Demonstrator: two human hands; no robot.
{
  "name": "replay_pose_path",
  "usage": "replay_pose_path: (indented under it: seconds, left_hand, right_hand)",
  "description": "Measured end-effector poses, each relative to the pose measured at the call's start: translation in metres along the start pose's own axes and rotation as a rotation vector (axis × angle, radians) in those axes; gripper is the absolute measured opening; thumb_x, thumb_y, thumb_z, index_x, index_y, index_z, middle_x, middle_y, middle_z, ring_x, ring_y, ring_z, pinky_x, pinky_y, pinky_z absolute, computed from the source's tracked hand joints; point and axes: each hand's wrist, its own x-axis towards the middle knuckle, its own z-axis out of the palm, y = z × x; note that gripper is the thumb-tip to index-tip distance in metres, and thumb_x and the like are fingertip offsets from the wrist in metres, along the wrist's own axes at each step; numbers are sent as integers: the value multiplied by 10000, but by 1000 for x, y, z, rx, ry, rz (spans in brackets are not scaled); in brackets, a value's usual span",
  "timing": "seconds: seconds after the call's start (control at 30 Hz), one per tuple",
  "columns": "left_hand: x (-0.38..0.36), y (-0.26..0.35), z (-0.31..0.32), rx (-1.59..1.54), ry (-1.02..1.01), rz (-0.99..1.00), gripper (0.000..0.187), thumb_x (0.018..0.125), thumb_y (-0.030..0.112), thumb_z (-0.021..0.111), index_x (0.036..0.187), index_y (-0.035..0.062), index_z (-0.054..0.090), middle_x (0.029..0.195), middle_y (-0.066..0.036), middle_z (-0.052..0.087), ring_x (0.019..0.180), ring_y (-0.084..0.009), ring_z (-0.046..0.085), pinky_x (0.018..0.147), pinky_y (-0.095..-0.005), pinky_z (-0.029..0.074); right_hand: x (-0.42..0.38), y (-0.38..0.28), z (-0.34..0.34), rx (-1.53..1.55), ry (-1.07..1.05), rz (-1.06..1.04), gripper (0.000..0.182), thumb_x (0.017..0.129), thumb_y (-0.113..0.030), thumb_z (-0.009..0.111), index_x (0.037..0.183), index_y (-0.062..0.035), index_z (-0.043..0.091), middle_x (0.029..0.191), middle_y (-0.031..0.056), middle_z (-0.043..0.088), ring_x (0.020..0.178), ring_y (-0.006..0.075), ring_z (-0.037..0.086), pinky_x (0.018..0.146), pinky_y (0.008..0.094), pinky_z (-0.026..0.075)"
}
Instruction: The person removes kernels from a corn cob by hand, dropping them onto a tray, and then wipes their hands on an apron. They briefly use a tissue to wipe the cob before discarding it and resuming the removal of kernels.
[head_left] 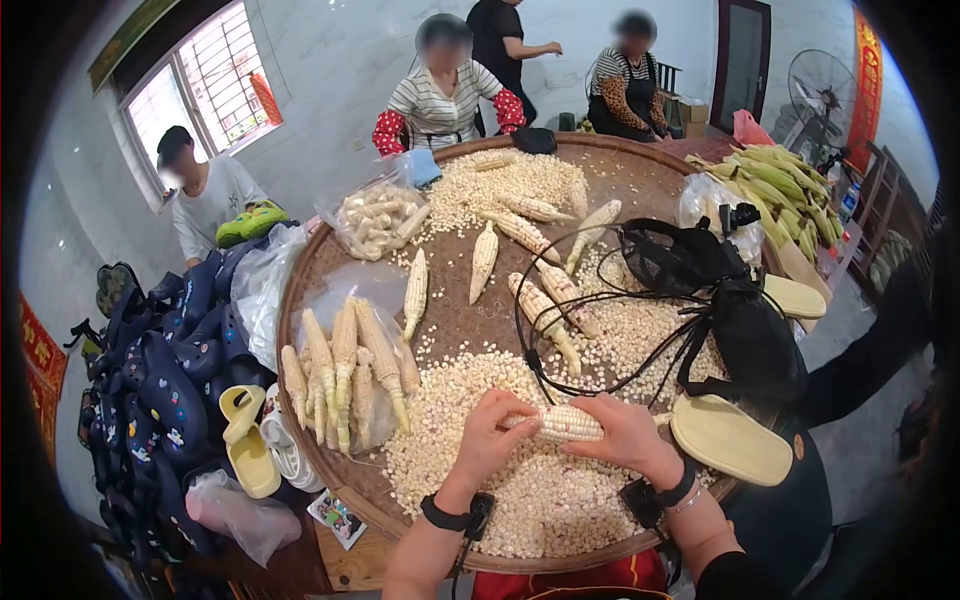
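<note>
Over the loose kernels (pixel 440 410) at the near side of a round brown tray (pixel 450 315), both hands hold one corn cob (pixel 568 423). My left hand (pixel 492 432) has its fingers closed round the cob's left end. On the right part of the same cob, my right hand (pixel 622 435) grips with thumb and fingers. The cob lies level, its pale kernels showing between the hands. A cream slipper (pixel 731 440) is just right of my right wrist. Beyond the hands lie several whole cobs, among them a reddish-speckled one (pixel 540 310).
Stripped cobs (pixel 345 360) lie left on the tray, near a bag of cobs (pixel 375 218). Black cables and a black bag (pixel 755 335) cover the right side. Dark blue clogs (pixel 170 400) are piled left. Green-husked corn (pixel 785 190) is at right. Several people are beyond the tray.
</note>
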Motion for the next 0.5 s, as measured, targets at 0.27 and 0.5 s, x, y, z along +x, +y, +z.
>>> replay_pose_path:
  seconds: [0.27,0.5]
  left_hand:
    - [1,0,2,42,70,71,118,793,120,707,871,40,670,893,-38,563,802,-134,547,637,-243,423]
    - [3,-7,-1,122,116,140,108,793,87,676,869,12,659,866,-72,572,800,-175,560,674,-277,444]
  right_hand:
    - [0,-6,-3,-22,-9,12,587,690,-518,733,1123,-140,613,887,97,633,725,313,643,605,398,515]
    - [-1,-1,3,36,20,-8,563,684,-510,746,1086,-132,633,887,94,644,740,306,647,617,389,516]
